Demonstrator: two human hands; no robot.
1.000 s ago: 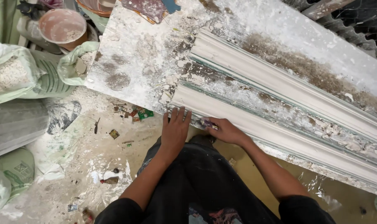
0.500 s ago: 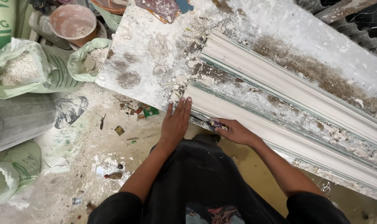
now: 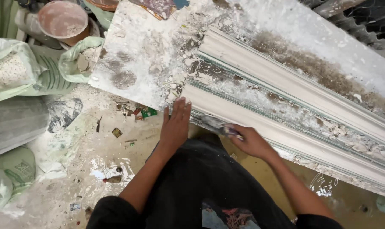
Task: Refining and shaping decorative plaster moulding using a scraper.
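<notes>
A long white plaster moulding (image 3: 285,110) with ridged profiles lies diagonally on a plaster-spattered table (image 3: 141,55). My left hand (image 3: 175,125) rests flat, fingers together, against the near end of the moulding at the table's edge. My right hand (image 3: 249,142) grips a small scraper-like tool (image 3: 216,124) whose blade lies along the moulding's front edge. The tool is blurred, so its exact shape is unclear.
Open green-white sacks of powder (image 3: 14,72) sit at the left. A pinkish bucket (image 3: 63,21) stands at the top left. The floor (image 3: 95,161) is littered with plaster splashes and small scraps. Corrugated sheet (image 3: 362,21) lies at the top right.
The view has shifted, so the table and moulding sit further right in the frame. My right hand with the tool has slid along the moulding's front edge; my left hand stays at its end.
</notes>
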